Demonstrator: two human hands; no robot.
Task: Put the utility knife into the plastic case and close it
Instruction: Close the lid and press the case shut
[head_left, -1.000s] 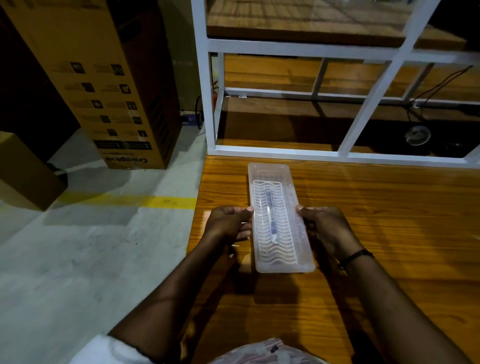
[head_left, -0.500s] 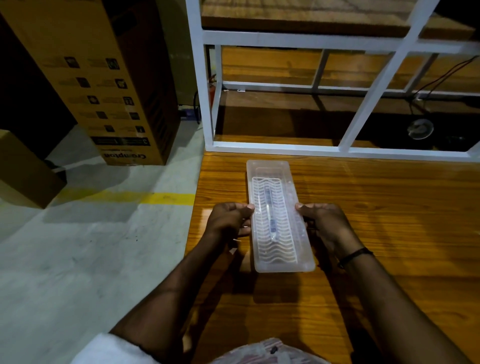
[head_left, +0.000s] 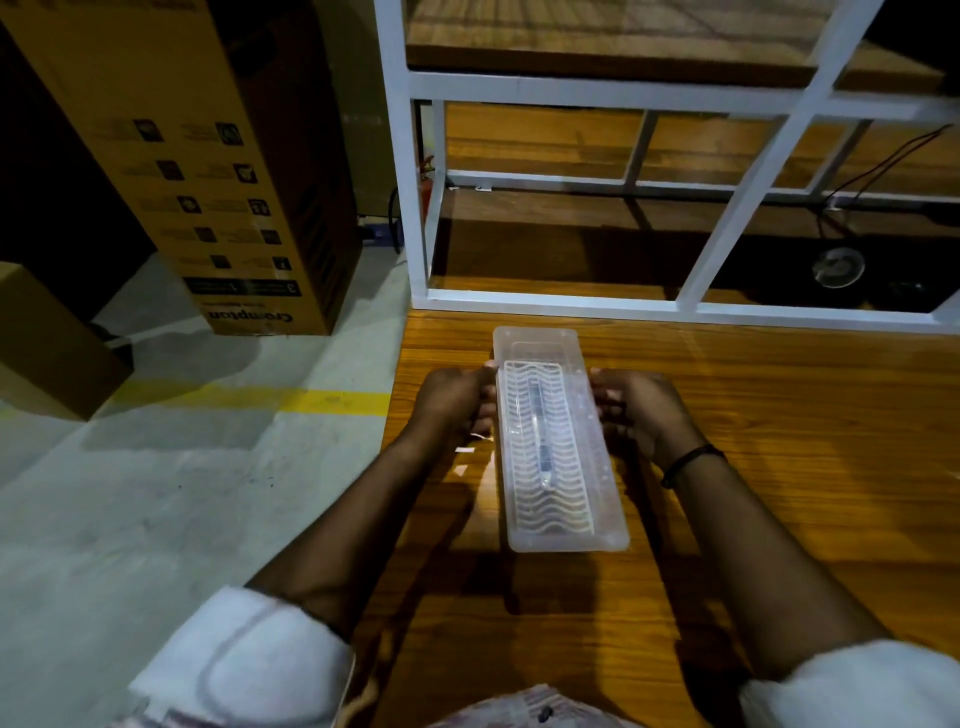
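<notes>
Head view: hands (head_left: 545, 410) flanking plastic case (head_left: 558, 441).

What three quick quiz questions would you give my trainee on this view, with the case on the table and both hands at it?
1. True or false: the utility knife lies inside the plastic case, seen through its ribbed lid.
2. Which hand has a dark band at the wrist? A) left hand B) right hand
3. Fill in: the case rests on the wooden ____, with one hand at each long side.

Key: 1 true; 2 B; 3 table. Whether the lid is fully snapped shut cannot be told from this view.
</notes>
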